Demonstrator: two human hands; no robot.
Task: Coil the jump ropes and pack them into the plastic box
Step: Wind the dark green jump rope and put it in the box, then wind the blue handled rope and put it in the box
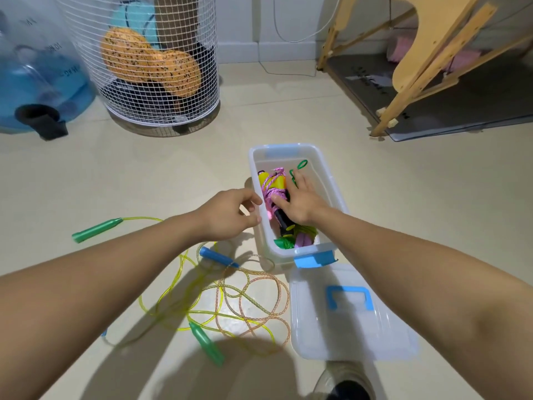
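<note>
Coiled ropes (pixel 275 194) already fill the box (pixel 331 183), right hand (pixel 300 202) pressing them flat-fingered. Left hand (pixel 230 215) hangs loose, empty. 2 ropes (pixel 230 295) wait uncoiled on the floor.

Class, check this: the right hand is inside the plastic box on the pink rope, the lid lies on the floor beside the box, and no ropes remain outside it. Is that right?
Not quite. The head view shows two loose ropes on the floor, yellow rope and orange rope. The rest holds.

Both bare forearms reach forward; the left hand (pixel 230 215) hangs loosely curled (holding nothing), the right hand (pixel 300 202) lies flat, fingers spread.
</note>
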